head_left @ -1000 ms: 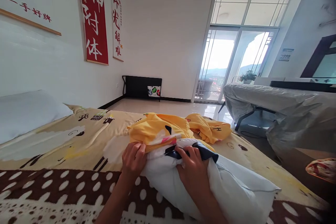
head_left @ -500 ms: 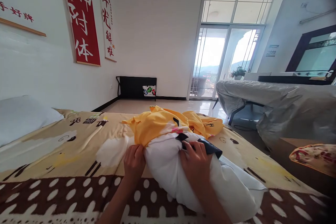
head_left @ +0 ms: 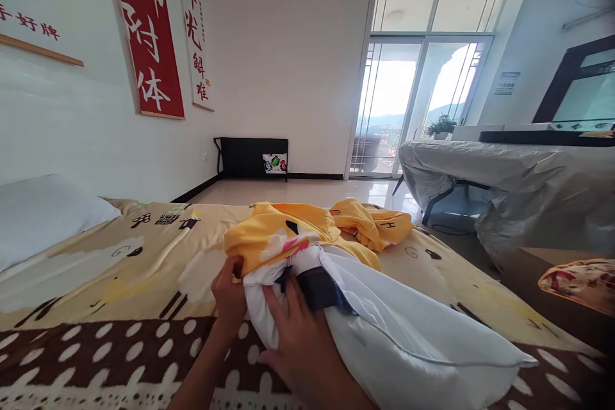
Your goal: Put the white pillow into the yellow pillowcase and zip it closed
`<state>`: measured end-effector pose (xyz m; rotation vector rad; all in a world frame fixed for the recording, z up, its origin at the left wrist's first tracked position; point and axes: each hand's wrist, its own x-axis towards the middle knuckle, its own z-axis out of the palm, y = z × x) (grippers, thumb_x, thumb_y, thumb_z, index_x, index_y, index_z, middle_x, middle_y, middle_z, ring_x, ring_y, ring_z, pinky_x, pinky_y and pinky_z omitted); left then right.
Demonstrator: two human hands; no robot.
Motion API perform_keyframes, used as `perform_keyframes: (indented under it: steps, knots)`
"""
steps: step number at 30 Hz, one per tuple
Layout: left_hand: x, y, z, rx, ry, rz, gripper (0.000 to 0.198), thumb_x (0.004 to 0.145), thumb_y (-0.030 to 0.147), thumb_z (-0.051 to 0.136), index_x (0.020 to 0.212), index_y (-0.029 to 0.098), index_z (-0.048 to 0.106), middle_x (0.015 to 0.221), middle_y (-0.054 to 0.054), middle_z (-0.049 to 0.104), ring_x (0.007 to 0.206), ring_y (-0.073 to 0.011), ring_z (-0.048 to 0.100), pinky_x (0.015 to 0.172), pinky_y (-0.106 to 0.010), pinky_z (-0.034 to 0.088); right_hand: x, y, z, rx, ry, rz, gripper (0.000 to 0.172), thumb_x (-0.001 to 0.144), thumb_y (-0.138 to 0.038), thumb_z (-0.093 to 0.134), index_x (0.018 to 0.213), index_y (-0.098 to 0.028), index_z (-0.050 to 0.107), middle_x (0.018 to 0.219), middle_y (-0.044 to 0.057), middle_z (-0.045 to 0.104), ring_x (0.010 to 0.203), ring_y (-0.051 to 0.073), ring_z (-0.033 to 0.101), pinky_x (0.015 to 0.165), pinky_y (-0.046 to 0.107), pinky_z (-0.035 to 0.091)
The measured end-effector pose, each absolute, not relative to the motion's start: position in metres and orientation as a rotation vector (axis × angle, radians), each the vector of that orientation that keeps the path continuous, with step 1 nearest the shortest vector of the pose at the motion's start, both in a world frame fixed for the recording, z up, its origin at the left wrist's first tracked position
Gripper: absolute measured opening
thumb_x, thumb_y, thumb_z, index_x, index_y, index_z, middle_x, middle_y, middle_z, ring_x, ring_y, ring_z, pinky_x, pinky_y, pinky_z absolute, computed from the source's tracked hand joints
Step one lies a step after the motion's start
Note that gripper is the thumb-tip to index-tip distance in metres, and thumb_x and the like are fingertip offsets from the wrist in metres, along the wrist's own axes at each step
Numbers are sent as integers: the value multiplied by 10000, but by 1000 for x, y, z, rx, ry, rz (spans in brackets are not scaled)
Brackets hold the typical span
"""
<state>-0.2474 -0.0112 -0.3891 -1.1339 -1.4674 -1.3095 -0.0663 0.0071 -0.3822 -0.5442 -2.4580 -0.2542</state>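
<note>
A white pillow [head_left: 413, 339] lies slantwise on the bed, its far end partly inside a yellow printed pillowcase [head_left: 269, 230]. The left side of the case's mouth is pinched in the curled fingers of my left hand [head_left: 230, 291]. My right hand [head_left: 300, 327] rests on the pillow's near-left end, fingers stretched toward the mouth and thumb apart; its fingertips are partly hidden in a fold. A dark label [head_left: 318, 288] on the pillow stands just right of those fingers. The rest of the yellow fabric lies bunched beyond the pillow.
Beneath everything spreads a patterned bed cover [head_left: 158, 295] in beige and brown. Another white pillow [head_left: 52, 214] is at the left. On the right are a cardboard box [head_left: 523, 275] with a floral cloth item [head_left: 581, 285] and a plastic-covered table [head_left: 504, 163].
My right hand has moved left and its fingers have straightened on the pillow. The pillow's near end has swung right, and its label now faces up. My left hand has shifted slightly left.
</note>
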Motion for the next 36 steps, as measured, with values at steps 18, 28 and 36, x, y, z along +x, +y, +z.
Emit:
perform_keyframes:
  steps: [18,28,36]
  knots:
    - [-164,-11,-390,-1545,-1050,-943,159,782,-11,524,768,147,533,531,-12,489,566,-166,472,593,-316,380,-53,71,-370,-767,-2198,-122,489,814,-203,573,1302,-166,563,1290,167,552,1228,337,451,974,464,443]
    - [-188,-25,-373,-1412,-1169,-912,114,849,33,495,835,132,549,560,-24,489,592,-179,413,601,-319,355,-64,36,-372,-236,-2476,137,631,792,-173,561,1403,-109,421,1477,140,387,1384,293,281,1128,474,318]
    - [-190,-26,-362,-1429,-1441,-877,118,911,118,438,898,169,544,680,-19,530,668,-174,501,642,-280,406,-61,24,-372,-214,-2606,201,743,829,-305,618,1483,-164,297,1529,94,316,1422,249,232,1155,402,294]
